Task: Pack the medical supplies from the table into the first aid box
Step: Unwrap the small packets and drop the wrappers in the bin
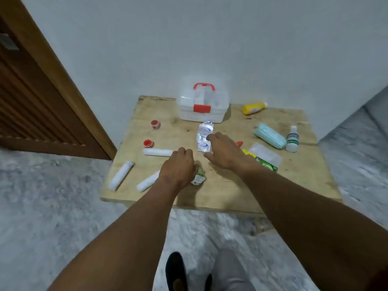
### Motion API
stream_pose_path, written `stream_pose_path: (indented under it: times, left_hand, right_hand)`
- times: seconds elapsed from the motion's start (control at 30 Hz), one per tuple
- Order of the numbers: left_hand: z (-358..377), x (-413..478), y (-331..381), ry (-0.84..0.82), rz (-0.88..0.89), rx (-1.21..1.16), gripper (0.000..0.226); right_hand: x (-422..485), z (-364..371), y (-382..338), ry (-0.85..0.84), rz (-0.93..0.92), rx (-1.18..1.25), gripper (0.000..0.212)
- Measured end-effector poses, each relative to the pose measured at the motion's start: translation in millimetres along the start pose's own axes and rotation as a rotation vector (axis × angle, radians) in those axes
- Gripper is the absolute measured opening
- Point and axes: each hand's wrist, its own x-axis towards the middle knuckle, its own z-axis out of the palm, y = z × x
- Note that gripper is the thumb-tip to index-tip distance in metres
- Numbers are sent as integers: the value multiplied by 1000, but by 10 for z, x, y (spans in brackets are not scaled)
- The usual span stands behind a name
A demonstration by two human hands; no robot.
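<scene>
A clear first aid box [201, 108] with a red handle and red latch stands closed at the back of the wooden table [231, 185]. My left hand [178, 166] hovers with curled fingers over the table, beside a small green-white packet [199, 177]. My right hand [224, 150] is spread over the lower end of a silver blister strip [204, 133]; a grip is not visible. Three white bandage rolls lie at the left: one [157, 152] by my left fingers, one [121, 175] near the edge, one [148, 181] partly under my wrist.
Two small red-capped jars [155, 124] [148, 143] sit at the left. A yellow bottle [254, 108], a pack of blue face masks [269, 138], a white bottle [292, 139], a clear pouch [265, 153] and a green tube [264, 162] lie at the right. A wall stands behind, a wooden door left.
</scene>
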Motion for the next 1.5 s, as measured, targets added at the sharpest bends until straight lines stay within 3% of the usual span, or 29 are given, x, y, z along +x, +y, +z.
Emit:
stream_pose_path:
  times: [0.17, 0.37, 0.57, 0.7, 0.87, 1.0, 1.23, 1.5]
  left_hand:
    - [298, 257, -56, -150, -76, -16, 41]
    - [468, 520, -60, -225, -224, -54, 53]
    - [546, 620, -36, -262, -339, -57, 60]
    - [620, 632, -20, -217, -269, -34, 39]
    - [523, 686, 2, -213, -235, -6, 28]
    - [279, 722, -52, -87, -188, -7, 23]
    - [-427, 857, 4, 81, 101, 4, 18]
    - [-772, 641, 832, 153, 457, 40, 18]
  right_hand:
    - [288, 138, 196, -119, 57, -19, 52]
    - [829, 182, 338, -160, 0, -32, 45]
    - [1145, 281, 436, -225, -59, -83, 63]
    - [1205, 381, 482, -235, -77, -68, 62]
    - [1131, 410, 545, -206, -79, 4, 26]
    - [968, 225, 543, -132, -62, 27, 19]
    - [367, -430, 481, 69, 85, 49, 17]
    - [-864, -881, 731, 210, 333, 26, 17]
